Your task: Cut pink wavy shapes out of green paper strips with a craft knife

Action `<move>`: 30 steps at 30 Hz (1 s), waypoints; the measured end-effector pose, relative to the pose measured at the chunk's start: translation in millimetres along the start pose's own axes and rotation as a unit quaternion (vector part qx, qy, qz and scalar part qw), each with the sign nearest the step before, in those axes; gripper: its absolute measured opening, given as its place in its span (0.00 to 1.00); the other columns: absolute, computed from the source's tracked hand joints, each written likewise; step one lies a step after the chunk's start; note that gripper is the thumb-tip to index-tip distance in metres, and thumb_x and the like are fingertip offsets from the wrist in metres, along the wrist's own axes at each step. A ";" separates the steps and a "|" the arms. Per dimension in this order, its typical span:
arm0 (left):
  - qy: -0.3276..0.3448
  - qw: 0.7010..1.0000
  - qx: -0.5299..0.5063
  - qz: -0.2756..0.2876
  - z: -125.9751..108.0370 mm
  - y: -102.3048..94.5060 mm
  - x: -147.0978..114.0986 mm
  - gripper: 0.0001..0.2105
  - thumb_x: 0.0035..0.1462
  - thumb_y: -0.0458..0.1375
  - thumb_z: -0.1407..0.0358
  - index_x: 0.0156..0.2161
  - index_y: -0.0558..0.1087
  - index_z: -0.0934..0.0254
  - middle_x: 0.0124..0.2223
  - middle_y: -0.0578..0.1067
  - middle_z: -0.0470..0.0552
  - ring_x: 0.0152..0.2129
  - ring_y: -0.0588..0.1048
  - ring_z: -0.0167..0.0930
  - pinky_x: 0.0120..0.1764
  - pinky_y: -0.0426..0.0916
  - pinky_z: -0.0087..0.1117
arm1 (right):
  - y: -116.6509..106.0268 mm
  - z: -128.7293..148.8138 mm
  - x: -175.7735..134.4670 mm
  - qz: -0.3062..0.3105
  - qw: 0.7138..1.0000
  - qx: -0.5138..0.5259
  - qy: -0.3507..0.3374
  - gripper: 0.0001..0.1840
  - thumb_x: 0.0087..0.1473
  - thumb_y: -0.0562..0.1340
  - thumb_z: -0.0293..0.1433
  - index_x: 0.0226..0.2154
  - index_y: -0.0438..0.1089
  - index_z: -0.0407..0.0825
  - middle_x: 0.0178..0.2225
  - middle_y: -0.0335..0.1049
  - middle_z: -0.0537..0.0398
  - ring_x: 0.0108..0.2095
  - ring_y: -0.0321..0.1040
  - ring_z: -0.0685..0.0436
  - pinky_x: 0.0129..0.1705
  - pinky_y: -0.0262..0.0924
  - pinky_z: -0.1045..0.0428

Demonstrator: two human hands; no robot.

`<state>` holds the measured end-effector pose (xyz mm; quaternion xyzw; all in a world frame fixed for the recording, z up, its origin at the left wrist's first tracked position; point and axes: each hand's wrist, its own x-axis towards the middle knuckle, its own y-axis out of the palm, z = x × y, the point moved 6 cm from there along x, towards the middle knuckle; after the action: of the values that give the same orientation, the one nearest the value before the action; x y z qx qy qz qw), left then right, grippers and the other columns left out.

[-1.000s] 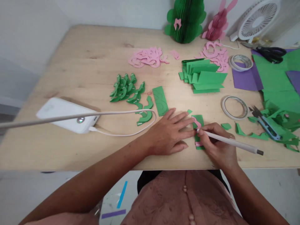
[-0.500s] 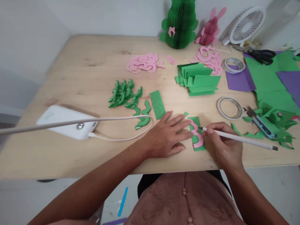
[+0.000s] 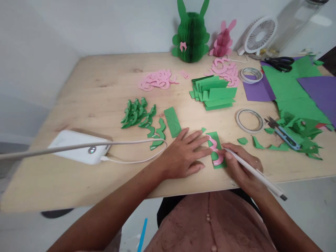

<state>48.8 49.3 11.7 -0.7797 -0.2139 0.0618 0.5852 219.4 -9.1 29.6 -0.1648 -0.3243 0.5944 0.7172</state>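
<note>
My left hand [image 3: 183,154] lies flat with spread fingers, its fingertips on the left edge of a pink wavy paper cutout [image 3: 217,161]. That cutout rests on a small green paper rectangle [image 3: 213,135]. In my right hand [image 3: 243,164] is a white pencil [image 3: 254,171], its tip near the cutout's right side and its dark end slanting down to the right. Just beyond my left hand lies another green rectangle [image 3: 172,121] with a curvy line drawn on it. Green wavy cutouts [image 3: 135,112] are heaped to the left, some lying loose nearer my hand.
A power bank [image 3: 78,147] with a cable sits at left. Pink cutouts [image 3: 157,79], folded green strips [image 3: 217,92], tape rolls [image 3: 250,120], snips [image 3: 285,136] among green scraps and black scissors [image 3: 279,64] lie around. Behind stand a green paper bunny [image 3: 193,38], a pink bunny [image 3: 223,42] and a fan [image 3: 259,35].
The pencil has swung so its back end points lower, and its tip has moved down along the cutout's right side. My left hand keeps its place on the paper. The view has tilted up slightly.
</note>
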 end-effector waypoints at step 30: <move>-0.001 1.000 -0.006 0.003 0.1 -1.6 0.4 0.22 0.64 0.54 0.56 0.62 0.65 0.54 0.68 0.58 0.54 0.65 0.54 0.47 0.63 0.46 0.57 | 20.3 -2.2 23.5 -0.015 0.986 0.085 0.140 0.08 0.53 0.63 0.36 0.26 0.68 0.50 0.21 0.68 0.61 0.19 0.63 0.52 0.18 0.60 0.56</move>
<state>48.7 49.9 13.2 -0.7841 -0.2123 0.0633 0.5798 207.6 18.6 21.6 -0.1796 -0.1718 0.5799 0.7759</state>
